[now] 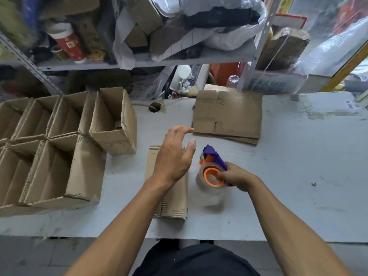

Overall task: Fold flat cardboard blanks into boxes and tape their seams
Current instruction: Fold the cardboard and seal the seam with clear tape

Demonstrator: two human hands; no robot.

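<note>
Nearest the camera, two bare forearms reached up from the bottom of the frame over the grey table [298, 156]. At centre the left hand [173, 156] hovered with fingers spread and relaxed, holding nothing, above a folded cardboard piece [173, 198] whose long axis ran from the lower edge up toward mid-frame. Just right of it, the right hand [238, 177] gripped the tape dispenser [212, 166], fingers curled round its orange-cored roll, the purple head pointing up-frame.

The stack of flat blanks [228, 114] lay above and to the right of the left hand, its near left corner just beyond the outstretched fingertips, long axis running left to right. By my reading, the free left hand was the nearer one and the likely one to draw the next blank, while the right was occupied by the dispenser.

Finished open boxes [59, 140] stood in rows at the left edge.
</note>
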